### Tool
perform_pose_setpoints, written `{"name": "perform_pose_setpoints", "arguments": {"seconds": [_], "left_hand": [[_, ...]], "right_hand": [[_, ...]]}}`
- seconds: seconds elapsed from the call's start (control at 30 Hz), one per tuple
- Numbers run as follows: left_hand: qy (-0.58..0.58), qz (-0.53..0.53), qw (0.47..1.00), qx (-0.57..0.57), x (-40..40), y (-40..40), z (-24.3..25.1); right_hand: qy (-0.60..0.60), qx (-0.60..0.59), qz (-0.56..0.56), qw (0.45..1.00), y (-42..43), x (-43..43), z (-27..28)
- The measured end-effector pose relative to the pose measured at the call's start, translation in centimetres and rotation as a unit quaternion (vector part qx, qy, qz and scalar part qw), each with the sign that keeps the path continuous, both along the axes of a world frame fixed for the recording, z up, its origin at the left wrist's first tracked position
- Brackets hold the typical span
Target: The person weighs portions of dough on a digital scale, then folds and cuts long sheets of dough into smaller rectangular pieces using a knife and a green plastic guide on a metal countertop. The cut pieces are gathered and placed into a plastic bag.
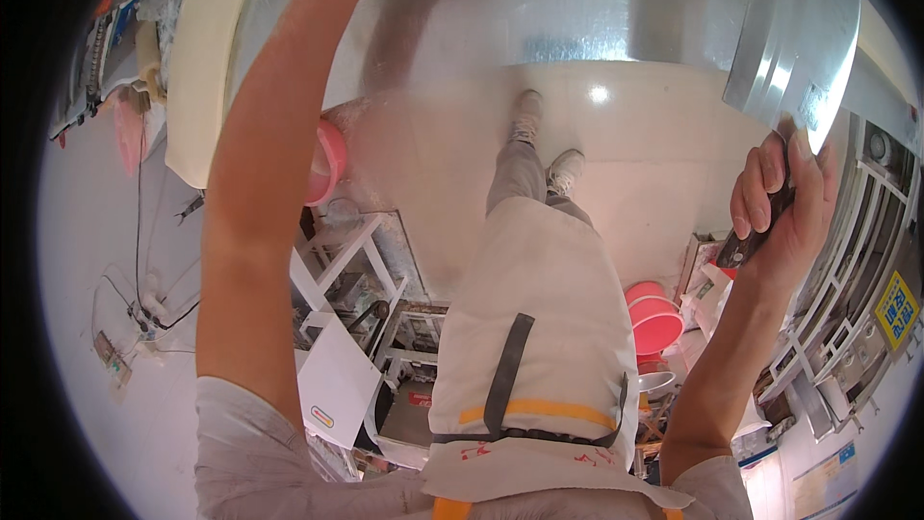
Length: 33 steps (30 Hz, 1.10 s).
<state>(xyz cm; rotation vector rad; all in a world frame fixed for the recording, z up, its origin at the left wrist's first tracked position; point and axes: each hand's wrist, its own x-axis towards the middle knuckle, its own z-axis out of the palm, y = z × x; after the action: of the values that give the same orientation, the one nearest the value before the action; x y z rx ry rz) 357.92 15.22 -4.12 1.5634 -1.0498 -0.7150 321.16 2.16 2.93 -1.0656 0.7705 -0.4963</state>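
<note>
My right hand (783, 195) grips the dark riveted handle of a large cleaver (798, 36). Its broad steel blade points away from me, towards the top right of the view, above the floor and the counter's near edge. My left arm reaches up across the left side, and its hand lies beyond the top edge, out of view. Before me a shiny metal counter (563, 7) stretches across the top. A thick pale slab (209, 72), perhaps dough, lies at the counter's left and hangs over the edge.
Pink buckets (653, 318) stand to the right of my apron, and a pink basin (330, 162) lies behind my left arm. A white metal frame (346, 253) stands at lower left. White racks (830, 267) line the right side. Cables (141, 303) hang on the left wall.
</note>
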Motion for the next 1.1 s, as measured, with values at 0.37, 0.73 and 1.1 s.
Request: {"name": "perform_pose_setpoints", "arguments": {"seconds": [0.37, 0.73, 1.1], "left_hand": [[-0.225, -0.010, 0.974, 0.033, -1.4, -0.7, 0.6], [-0.340, 0.004, 0.940, 0.034, -1.6, -0.8, 0.8], [-0.258, -0.027, 0.966, 0.010, -1.7, -1.1, 0.4]], "right_hand": [[0.027, 0.018, -0.079, 0.996, 2.8, -3.2, -0.9], [0.040, 0.016, -0.091, 0.995, 3.2, -4.9, -1.1], [0.035, 0.012, -0.085, 0.996, 2.9, -4.4, -1.2]]}}
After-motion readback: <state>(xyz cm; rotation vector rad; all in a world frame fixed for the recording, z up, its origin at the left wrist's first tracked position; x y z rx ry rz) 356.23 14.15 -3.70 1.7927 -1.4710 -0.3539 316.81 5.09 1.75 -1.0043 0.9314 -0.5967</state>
